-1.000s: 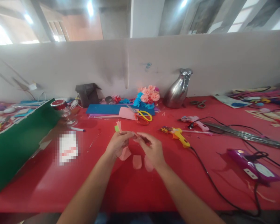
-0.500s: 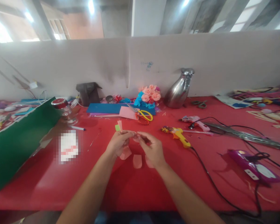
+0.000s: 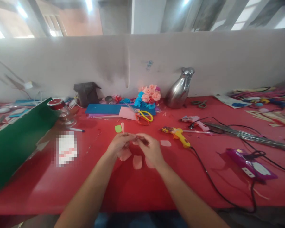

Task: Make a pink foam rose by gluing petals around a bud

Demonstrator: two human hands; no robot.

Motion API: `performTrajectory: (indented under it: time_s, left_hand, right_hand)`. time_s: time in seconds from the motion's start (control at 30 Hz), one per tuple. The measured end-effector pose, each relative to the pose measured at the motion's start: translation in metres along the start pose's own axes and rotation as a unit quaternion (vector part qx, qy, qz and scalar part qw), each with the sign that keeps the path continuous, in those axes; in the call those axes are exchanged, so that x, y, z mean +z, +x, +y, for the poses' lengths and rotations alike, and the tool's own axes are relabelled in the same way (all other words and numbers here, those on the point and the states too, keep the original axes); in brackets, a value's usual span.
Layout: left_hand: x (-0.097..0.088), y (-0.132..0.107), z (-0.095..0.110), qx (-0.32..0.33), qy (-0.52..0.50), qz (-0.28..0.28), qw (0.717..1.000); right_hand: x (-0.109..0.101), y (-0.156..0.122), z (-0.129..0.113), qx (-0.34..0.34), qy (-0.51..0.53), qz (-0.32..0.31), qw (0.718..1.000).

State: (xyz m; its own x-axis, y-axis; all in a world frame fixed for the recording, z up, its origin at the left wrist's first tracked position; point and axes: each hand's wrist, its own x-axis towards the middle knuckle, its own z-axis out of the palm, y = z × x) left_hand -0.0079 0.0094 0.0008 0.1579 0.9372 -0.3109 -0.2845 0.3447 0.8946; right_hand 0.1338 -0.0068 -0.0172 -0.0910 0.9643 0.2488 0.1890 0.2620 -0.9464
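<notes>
My left hand (image 3: 120, 146) and my right hand (image 3: 152, 149) meet over the table, fingertips pinched together. Between them is a small pink paper piece (image 3: 135, 142), mostly hidden by the fingers. Below lie cut pink paper petals: one in the middle (image 3: 137, 162), one by my left hand (image 3: 125, 154), and one partly under my right hand (image 3: 149, 163). Another petal (image 3: 165, 143) rests to the right. Just beyond my left hand are a narrow pink paper strip (image 3: 123, 127) and a light-green paper piece (image 3: 118, 128).
Yellow-handled scissors (image 3: 144, 116) lie across pink and blue sheets. A yellow glue gun (image 3: 180, 136) and a pink one (image 3: 199, 123) are at right, with cords running to a purple power strip (image 3: 251, 164). Paper flowers (image 3: 150, 95), a steel jug (image 3: 179, 90) and a glass jar (image 3: 63, 112) stand behind.
The view has shifted slightly. My right hand has moved a little left, and the pink petal on its right now shows. Both hands stay pinched together.
</notes>
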Motion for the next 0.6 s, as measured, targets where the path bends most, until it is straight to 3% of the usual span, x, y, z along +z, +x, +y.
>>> performTrajectory:
  time_s: [0.6]
  left_hand:
    - [0.001, -0.001, -0.002, 0.028, 0.031, 0.004, 0.999]
  right_hand:
    - [0.000, -0.002, -0.007, 0.000, -0.027, 0.012, 1.000]
